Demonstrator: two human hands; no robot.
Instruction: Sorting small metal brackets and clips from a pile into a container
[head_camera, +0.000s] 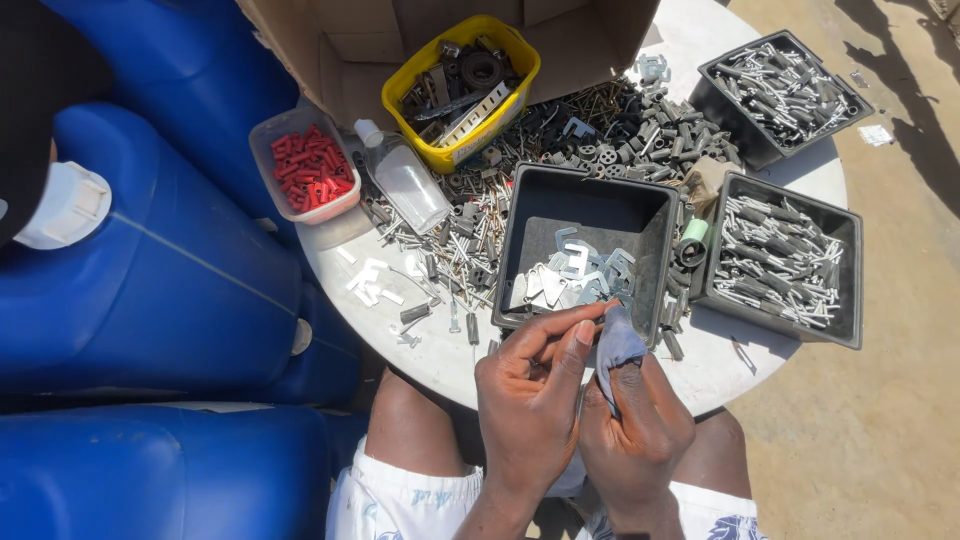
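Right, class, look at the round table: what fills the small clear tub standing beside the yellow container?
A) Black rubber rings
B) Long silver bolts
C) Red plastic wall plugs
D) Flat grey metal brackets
C: the clear tub, just left of the yellow container, holds a heap of red plastic plugs; the flat brackets lie in a black tray instead.

Around the black tray of pale silver-grey metal plates (585, 250): a yellow tub (462, 90) behind it, a clear tub of red wall plugs (307, 165) to its left, and two more black trays of silver-grey screws (785, 258) to its right. The bench (715, 365) is white. Blue drums (160, 270) stand far left. The hands (575, 395) pinch a grey-blue cloth (617, 345) near the tray's front edge.
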